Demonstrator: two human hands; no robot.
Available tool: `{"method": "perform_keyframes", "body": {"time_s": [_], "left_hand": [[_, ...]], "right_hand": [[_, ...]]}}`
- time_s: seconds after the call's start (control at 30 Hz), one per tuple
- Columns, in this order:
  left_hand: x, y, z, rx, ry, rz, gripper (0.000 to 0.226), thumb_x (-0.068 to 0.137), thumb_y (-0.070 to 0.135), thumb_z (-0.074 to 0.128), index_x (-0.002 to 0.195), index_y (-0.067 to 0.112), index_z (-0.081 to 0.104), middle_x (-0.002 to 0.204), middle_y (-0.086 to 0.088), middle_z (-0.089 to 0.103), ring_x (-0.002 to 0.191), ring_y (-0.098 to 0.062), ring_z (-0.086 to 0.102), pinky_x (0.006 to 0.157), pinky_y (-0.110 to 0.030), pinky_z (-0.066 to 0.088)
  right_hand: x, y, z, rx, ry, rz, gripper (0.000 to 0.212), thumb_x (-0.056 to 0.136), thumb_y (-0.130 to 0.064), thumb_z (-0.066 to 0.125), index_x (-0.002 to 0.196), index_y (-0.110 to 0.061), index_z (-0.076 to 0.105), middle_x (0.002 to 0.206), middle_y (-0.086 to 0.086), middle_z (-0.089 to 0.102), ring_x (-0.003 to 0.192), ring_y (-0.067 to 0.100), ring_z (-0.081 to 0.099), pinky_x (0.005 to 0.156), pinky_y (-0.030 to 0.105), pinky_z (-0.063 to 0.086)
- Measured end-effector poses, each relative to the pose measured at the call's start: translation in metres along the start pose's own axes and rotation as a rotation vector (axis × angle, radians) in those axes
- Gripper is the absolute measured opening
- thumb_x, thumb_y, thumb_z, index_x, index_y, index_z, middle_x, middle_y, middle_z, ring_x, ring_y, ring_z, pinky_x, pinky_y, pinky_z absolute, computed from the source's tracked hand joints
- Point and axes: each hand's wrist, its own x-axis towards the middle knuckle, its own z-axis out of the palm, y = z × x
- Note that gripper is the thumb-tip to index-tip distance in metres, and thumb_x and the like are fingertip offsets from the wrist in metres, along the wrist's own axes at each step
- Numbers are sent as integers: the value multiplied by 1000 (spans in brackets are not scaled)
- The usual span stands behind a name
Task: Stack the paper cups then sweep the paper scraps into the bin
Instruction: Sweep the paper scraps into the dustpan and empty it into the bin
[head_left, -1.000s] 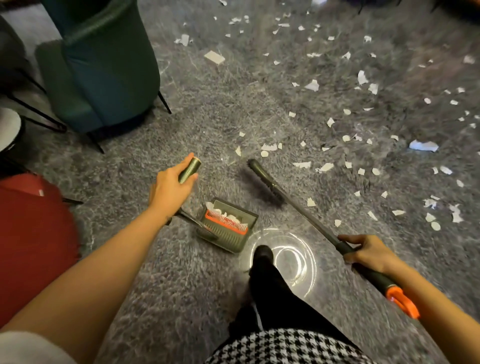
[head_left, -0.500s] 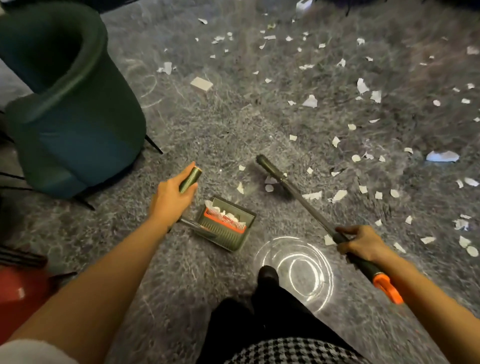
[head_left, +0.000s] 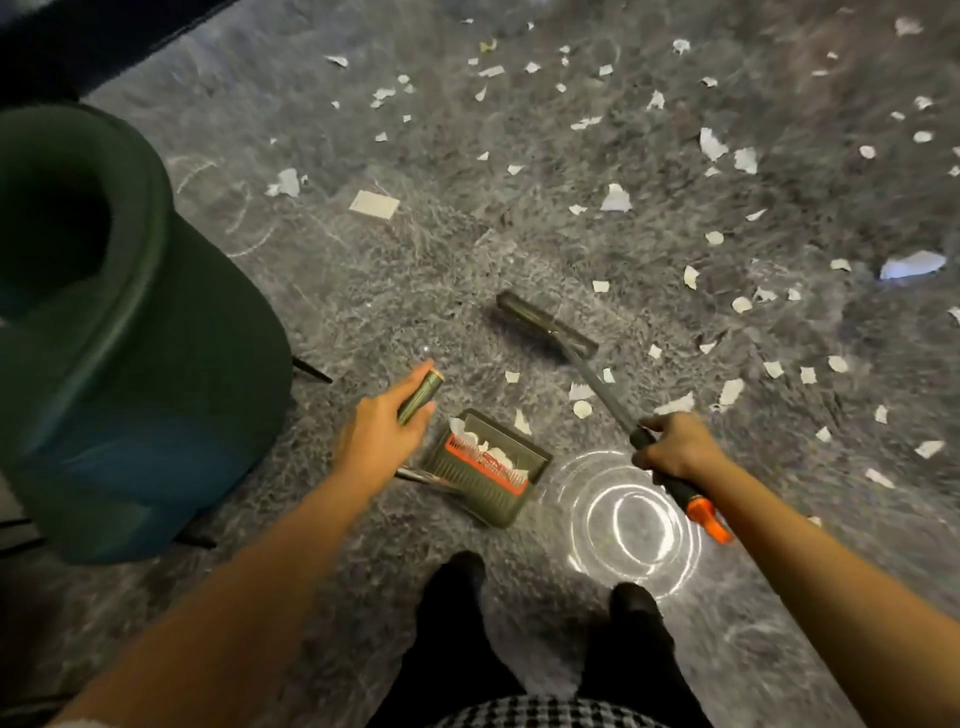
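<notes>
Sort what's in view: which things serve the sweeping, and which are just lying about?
Job: broom in right hand; dustpan, handle in left hand; paper scraps on carpet.
Idle: green chair; black shoes.

Dim, motion-blurred (edges worst), floor glare

- A furnished indoor room, seemingly a lounge or living room.
- A grey, shaggy carpet (head_left: 363, 291) covers all the floor in view.
- A green upholstered armchair (head_left: 130, 338) stands on thin dark legs (head_left: 310, 368) at the left.
- Torn paper scraps (head_left: 615, 198) litter the carpet.
</notes>
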Motion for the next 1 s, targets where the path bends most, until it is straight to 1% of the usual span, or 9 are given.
{"method": "perform_keyframes", "body": {"time_s": [0.1, 0.2, 0.27, 0.33, 0.43, 0.57, 0.77, 0.9, 1.0], "left_hand": [[33, -14, -19, 57, -48, 62, 52, 91, 31, 61, 137, 45, 42, 97, -13, 70, 78, -30, 65, 72, -45, 53], [63, -20, -26, 57, -71, 96, 53, 91, 31, 61, 138, 43, 41, 103, -14, 70, 87, -30, 66, 78, -43, 54], [77, -16, -24, 50, -76, 118, 52, 90, 32, 61, 137, 44, 42, 106, -11, 70, 91, -30, 66, 78, -38, 54], [86, -12, -19, 70, -69, 138, 51, 90, 34, 61, 136, 46, 43, 103, -8, 70, 89, -29, 65, 68, -32, 51], [94, -12, -19, 99, -71, 155, 50, 90, 35, 60, 136, 46, 43, 96, -9, 70, 82, -29, 64, 61, -27, 42], [92, -14, -22, 97, -80, 163, 51, 90, 33, 60, 138, 42, 43, 93, -10, 69, 70, -23, 58, 60, -27, 39], [81, -8, -22, 115, -110, 173, 51, 93, 32, 57, 140, 41, 39, 74, -2, 56, 63, -22, 53, 57, -30, 39], [77, -7, -23, 152, -121, 165, 52, 94, 34, 56, 141, 41, 37, 73, -5, 58, 60, -24, 55, 53, -30, 40], [73, -2, -23, 133, -123, 174, 53, 94, 33, 56, 142, 40, 36, 73, -5, 58, 60, -23, 57, 53, -33, 45]], "right_hand": [[15, -30, 37, -13, -19, 39, 38, 75, -2, 70, 112, -2, 63, 62, 9, 59, 26, 7, 50, 29, 13, 38], [17, -46, 72, -50, -60, 83, 28, 74, -1, 69, 102, 0, 65, 57, 5, 56, 31, 8, 52, 30, 15, 39], [9, -49, 91, -106, -81, 85, 23, 72, -2, 67, 95, 2, 64, 66, 9, 57, 48, 18, 60, 35, 19, 42], [-2, -46, 105, -149, -111, 93, 21, 72, -3, 65, 92, 2, 62, 75, 12, 55, 58, 24, 59, 39, 21, 42], [-19, -34, 114, -114, -152, 134, 26, 74, 1, 63, 100, 3, 61, 78, 12, 52, 44, 17, 50, 31, 18, 40], [-44, -21, 113, -163, -221, 133, 39, 77, -2, 61, 116, 2, 59, 75, 10, 53, 39, 12, 50, 35, 19, 44], [-83, -12, 99, -117, -276, 111, 45, 77, -2, 61, 122, -9, 59, 64, 3, 53, 31, 5, 49, 39, 20, 43], [-115, -7, 90, -120, -318, 90, 54, 73, -1, 61, 125, -14, 58, 56, -1, 56, 35, 5, 53, 43, 21, 46], [-132, -1, 79, -30, -306, 103, 61, 71, 3, 60, 129, -18, 54, 52, -1, 59, 36, 9, 53, 41, 21, 43]]}}
